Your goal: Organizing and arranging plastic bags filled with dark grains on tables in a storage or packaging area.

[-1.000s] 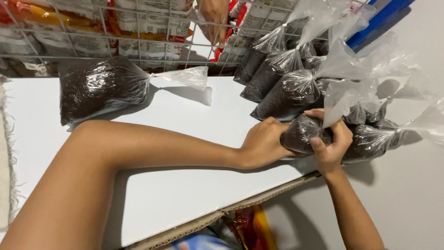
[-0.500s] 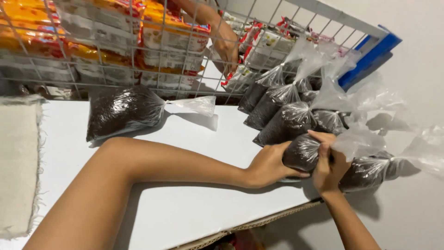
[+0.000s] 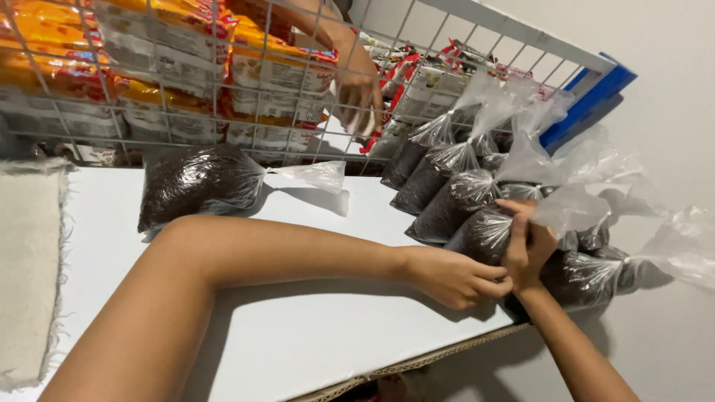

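Both my hands meet at the right edge of a white table (image 3: 298,342). My right hand (image 3: 527,249) grips the twisted neck of a clear plastic bag filled with dark grains (image 3: 484,234). Against the same bag's lower side, my left hand (image 3: 454,277) has its fingers curled. Several more filled bags (image 3: 439,201) lie in a row behind it and to the right, their empty clear tops sticking up. A single larger filled bag (image 3: 201,184) lies apart at the table's back left.
A wire grid rack (image 3: 223,89) with stacked orange and white packets stands behind the table. Another person's hand (image 3: 357,97) reaches down behind the grid. A beige cloth (image 3: 30,268) lies at the left. A grey wall is on the right.
The view has tilted upward, so the rack and the other person's hand show more. My hands stay on the same bag, its neck pulled tighter.
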